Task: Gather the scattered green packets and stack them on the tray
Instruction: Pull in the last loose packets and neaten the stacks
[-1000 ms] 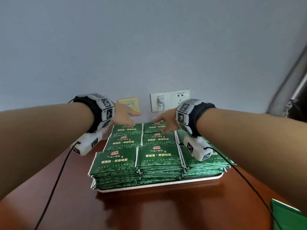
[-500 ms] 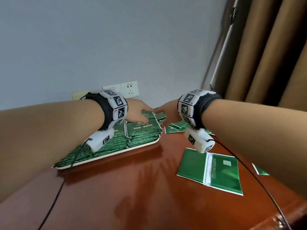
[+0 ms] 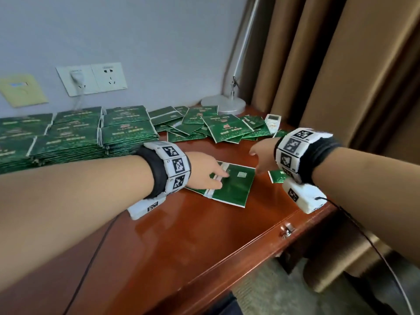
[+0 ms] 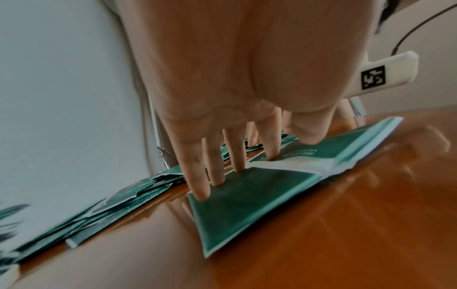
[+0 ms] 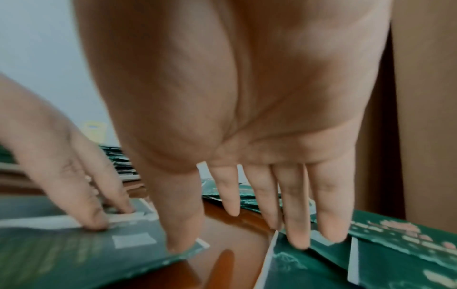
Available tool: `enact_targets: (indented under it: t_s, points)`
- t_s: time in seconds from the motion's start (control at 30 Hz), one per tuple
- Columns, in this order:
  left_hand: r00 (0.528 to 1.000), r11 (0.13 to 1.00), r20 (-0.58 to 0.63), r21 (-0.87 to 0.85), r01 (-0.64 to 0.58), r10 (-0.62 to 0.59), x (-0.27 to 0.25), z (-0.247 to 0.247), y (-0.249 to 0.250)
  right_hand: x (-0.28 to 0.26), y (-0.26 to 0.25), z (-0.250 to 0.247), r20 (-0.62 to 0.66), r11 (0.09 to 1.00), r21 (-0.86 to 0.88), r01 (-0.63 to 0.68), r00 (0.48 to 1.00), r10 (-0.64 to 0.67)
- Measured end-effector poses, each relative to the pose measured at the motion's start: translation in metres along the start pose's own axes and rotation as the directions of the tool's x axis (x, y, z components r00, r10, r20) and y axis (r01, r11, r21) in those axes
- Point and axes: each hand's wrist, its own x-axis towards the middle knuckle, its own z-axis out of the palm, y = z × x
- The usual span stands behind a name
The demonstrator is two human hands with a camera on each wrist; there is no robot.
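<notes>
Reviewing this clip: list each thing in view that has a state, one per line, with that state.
Left hand: open, straight fingers pressing on the face-down packets.
Right hand: open, fingers spread, holding nothing.
Face-down packets: flat on the desk, overlapping, off the tray.
Stacked packets: in neat piles.
Scattered packets: loose heap, not yet gathered.
Wall socket: plug inserted.

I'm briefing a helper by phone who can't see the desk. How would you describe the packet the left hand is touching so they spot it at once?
Start at the wooden desk and find the stacked packets at its back left. Nearer the front edge, apart from the loose heap by the lamp base, one packet lies alone under the left hand. Unlike the others, it lies plain side up, with a white seam.
</notes>
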Motion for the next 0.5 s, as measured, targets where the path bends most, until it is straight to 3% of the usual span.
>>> enact_targets:
  t_s: [0.23, 0.5]
  points:
    - [0.999, 1.000, 0.050, 0.003, 0.003, -0.003, -0.004, 0.003, -0.010, -0.012, -0.022, 0.004, 0.076, 1.000, -0.021, 0.000, 0.997, 0.001]
    - [1.000, 0.997, 0.020, -0.083, -0.005, 0.007, -0.042, 0.013, -0.035, -0.022, -0.078, -0.018, 0.146, 0.987, -0.059, 0.153, 0.979, -0.143]
